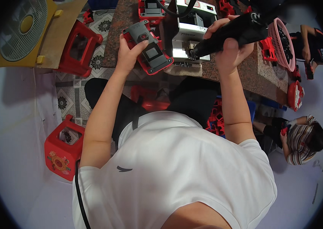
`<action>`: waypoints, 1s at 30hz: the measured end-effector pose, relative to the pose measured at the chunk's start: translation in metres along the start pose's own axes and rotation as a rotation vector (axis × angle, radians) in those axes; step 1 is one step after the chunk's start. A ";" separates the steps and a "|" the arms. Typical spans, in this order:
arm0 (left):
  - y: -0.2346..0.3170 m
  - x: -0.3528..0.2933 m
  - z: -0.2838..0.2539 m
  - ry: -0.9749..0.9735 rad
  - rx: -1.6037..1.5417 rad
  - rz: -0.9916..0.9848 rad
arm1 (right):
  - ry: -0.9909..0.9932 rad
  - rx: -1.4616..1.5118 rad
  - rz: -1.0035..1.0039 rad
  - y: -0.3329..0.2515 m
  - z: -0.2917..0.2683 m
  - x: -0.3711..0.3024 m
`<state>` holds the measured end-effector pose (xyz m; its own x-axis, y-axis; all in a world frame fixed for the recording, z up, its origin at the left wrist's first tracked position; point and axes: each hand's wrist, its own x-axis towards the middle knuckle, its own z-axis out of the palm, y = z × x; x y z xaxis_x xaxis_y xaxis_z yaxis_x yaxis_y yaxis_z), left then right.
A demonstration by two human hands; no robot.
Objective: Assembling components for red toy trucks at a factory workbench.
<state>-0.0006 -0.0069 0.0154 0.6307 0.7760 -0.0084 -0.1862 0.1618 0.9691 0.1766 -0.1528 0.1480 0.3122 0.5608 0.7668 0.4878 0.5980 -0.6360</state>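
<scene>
My left hand [126, 56] grips the edge of a red and grey-black plastic housing [157, 61], thumb on its top face, tilted at the table's near edge. My right hand [231, 57] is wrapped round a black electric screwdriver [232, 35], held slanting with its bit end down to the left. That bit is at the front of a white metal box-shaped machine [196, 28], which looks like a screw feeder; whether a screw is on it I cannot tell. A similar red and black housing [152, 10] lies farther back on the table.
The speckled brown table [241, 78] carries a pink basket [281, 44] of black parts and loose red pieces [268, 49]. Red stools [79, 49] and a yellow fan [26, 24] stand left. Two people [304, 139] work at the right. Red parts [215, 118] fill a blue crate below.
</scene>
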 end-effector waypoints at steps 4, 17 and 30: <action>-0.002 -0.001 0.000 -0.002 0.021 0.002 | 0.031 -0.006 0.027 0.005 0.001 -0.011; -0.006 0.002 -0.001 -0.027 0.007 0.039 | 0.155 0.154 0.060 0.007 -0.009 -0.014; -0.002 0.001 0.002 -0.054 0.047 0.005 | 0.056 0.142 -0.062 -0.005 -0.010 -0.007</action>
<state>0.0021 -0.0079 0.0139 0.6698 0.7425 0.0087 -0.1546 0.1280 0.9796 0.1804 -0.1650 0.1468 0.3320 0.4897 0.8062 0.3890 0.7076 -0.5900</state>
